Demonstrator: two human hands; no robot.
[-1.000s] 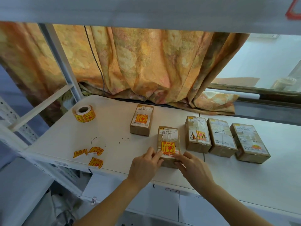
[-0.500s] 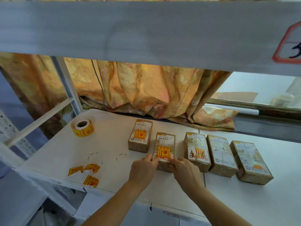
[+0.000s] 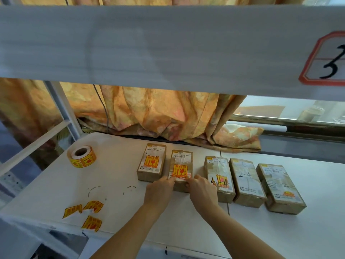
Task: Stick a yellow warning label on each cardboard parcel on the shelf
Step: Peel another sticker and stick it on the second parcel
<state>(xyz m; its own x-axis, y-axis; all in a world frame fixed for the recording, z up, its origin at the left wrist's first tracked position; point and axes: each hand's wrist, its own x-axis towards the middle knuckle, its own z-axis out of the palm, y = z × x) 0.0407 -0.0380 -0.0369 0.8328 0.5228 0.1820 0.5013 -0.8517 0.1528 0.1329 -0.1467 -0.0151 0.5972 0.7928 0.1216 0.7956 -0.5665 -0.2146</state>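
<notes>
5 cardboard parcels lie in a row on the white shelf (image 3: 308, 212), all with their long axes running from the front edge toward the back. Counting from the shelf's left end, the first parcel (image 3: 151, 162) carries a yellow warning label, and so does the second parcel (image 3: 181, 170), which both hands are working on. The left hand (image 3: 159, 191) presses its fingertips on the near left corner of that box, and the right hand (image 3: 202, 191) does the same at the near right corner; neither is clenched around anything, the fingers simply bearing down flat on the box top beside the yellow label (image 3: 180, 171).

The third parcel (image 3: 219, 178) shows a yellow-and-red patch near its front end, apparently a label already on, though handwriting crosses it. The fourth parcel (image 3: 246, 182) shows no warning label that I can see, so it looks like the next one to do. The fifth parcel (image 3: 280, 188) has a small orange mark near its front end; whether that is a warning label I cannot tell.

The label roll (image 3: 81, 156) sits toward the back left corner of the shelf, and 3 loose labels (image 3: 92, 222) lie by the front left edge, all well to the left of the hands. The left hand is nearer that supply, while the unlabelled box lies to the right, closer to the right hand, so a fresh label would have to cross the row.
</notes>
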